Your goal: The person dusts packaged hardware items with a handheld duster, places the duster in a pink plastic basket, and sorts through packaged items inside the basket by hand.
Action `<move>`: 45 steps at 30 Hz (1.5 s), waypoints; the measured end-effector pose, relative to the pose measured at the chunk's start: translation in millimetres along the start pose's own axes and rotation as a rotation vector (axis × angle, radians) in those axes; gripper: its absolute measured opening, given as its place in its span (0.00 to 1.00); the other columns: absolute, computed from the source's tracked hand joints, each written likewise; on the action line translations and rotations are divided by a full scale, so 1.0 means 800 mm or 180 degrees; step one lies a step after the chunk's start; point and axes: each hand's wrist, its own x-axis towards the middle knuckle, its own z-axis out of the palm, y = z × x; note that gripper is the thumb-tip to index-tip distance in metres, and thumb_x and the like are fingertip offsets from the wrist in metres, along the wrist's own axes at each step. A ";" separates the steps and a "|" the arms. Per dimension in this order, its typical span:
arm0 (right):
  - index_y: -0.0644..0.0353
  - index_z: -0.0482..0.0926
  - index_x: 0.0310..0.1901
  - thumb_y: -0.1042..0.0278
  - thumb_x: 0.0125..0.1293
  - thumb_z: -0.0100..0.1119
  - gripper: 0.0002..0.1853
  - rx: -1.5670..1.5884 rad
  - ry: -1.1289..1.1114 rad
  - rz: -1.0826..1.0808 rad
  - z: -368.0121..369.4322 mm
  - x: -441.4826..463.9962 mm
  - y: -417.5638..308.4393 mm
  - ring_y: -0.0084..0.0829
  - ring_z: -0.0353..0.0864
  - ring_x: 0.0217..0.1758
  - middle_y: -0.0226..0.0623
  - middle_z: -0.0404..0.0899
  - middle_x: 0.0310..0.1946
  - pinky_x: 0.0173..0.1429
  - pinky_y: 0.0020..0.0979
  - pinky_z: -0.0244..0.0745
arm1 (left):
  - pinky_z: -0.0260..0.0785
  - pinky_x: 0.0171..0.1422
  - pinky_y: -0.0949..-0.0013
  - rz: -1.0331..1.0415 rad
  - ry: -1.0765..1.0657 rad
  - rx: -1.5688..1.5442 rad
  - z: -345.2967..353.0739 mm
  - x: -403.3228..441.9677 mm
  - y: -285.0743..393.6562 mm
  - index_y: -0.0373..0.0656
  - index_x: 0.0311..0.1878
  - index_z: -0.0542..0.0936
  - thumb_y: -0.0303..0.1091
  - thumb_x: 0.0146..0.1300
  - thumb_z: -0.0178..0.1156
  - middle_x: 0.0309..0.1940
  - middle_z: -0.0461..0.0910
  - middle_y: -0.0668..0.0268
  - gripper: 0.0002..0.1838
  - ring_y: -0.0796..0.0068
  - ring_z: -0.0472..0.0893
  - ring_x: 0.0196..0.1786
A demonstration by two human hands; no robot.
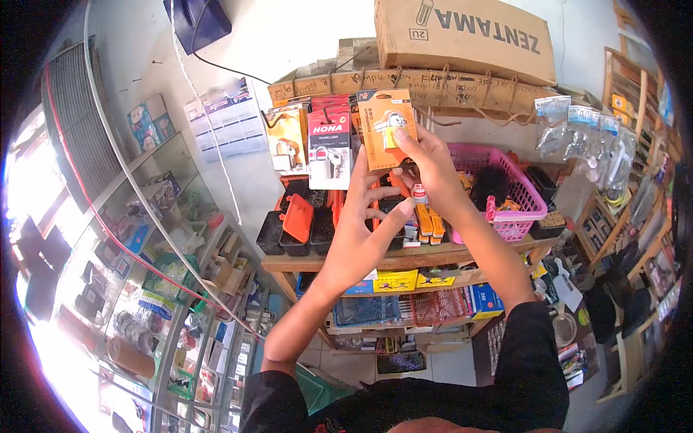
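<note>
An orange carded padlock pack (390, 141) is up at the hanging row, its picture of a padlock facing me. My right hand (437, 169) grips its right edge, thumb on the front. My left hand (364, 227) is just below and left, fingers apart; its index fingertip reaches the lower left of the card, though contact is unclear. Left of the card hangs a red-and-white HONA padlock pack (330, 148), beside a yellow padlock pack (287, 144). Part of a red-and-white small item (419, 193) shows under my right hand.
A wooden beam (433, 88) with metal hooks carries the packs, and a ZENTAMA carton (462, 40) rests above. Below, a shelf bears black bins with orange lids (297, 218) and a pink basket (530, 202). Plastic packets (552, 126) hang right; a glass cabinet (166, 332) stands left.
</note>
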 end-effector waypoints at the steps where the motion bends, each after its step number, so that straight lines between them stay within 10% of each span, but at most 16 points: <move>1: 0.59 0.77 0.53 0.52 0.72 0.55 0.19 0.0002 -0.0022 0.0028 -0.003 0.000 0.003 0.14 0.73 0.23 0.28 0.79 0.33 0.24 0.17 0.63 | 0.73 0.49 0.72 -0.0053 -0.0025 0.0011 0.000 -0.001 0.000 0.37 0.77 0.35 0.33 0.66 0.62 0.63 0.65 0.51 0.51 0.66 0.74 0.59; 18: 0.66 0.78 0.44 0.50 0.70 0.56 0.21 -0.0613 -0.0179 0.0175 -0.034 0.064 0.076 0.18 0.76 0.27 0.31 0.82 0.31 0.33 0.24 0.72 | 0.71 0.56 0.67 -0.0824 -0.0399 0.0067 0.018 -0.017 -0.056 0.36 0.77 0.32 0.40 0.67 0.62 0.68 0.59 0.43 0.53 0.62 0.73 0.62; 25: 0.61 0.72 0.60 0.44 0.64 0.62 0.32 -0.2797 -0.0076 -0.0301 -0.096 0.005 0.058 0.32 0.82 0.37 0.39 0.81 0.33 0.43 0.36 0.76 | 0.67 0.64 0.65 -0.1035 -0.1043 0.0917 -0.005 -0.036 -0.055 0.39 0.75 0.54 0.38 0.68 0.60 0.67 0.66 0.54 0.38 0.66 0.72 0.64; 34: 0.54 0.81 0.53 0.44 0.66 0.56 0.24 -0.5073 -0.1194 0.1880 -0.278 -0.040 0.069 0.47 0.79 0.55 0.50 0.82 0.47 0.58 0.42 0.74 | 0.67 0.62 0.66 -0.1266 -0.1489 0.0947 -0.058 -0.076 -0.131 0.41 0.70 0.65 0.40 0.70 0.58 0.63 0.70 0.57 0.29 0.68 0.73 0.61; 45: 0.64 0.83 0.46 0.73 0.53 0.63 0.16 -0.3018 0.0428 0.1874 -0.455 -0.070 0.074 0.27 0.82 0.34 0.40 0.84 0.36 0.39 0.29 0.77 | 0.69 0.60 0.65 -0.1140 -0.2148 0.1288 -0.020 -0.069 -0.153 0.43 0.70 0.66 0.40 0.67 0.62 0.62 0.70 0.55 0.31 0.62 0.74 0.61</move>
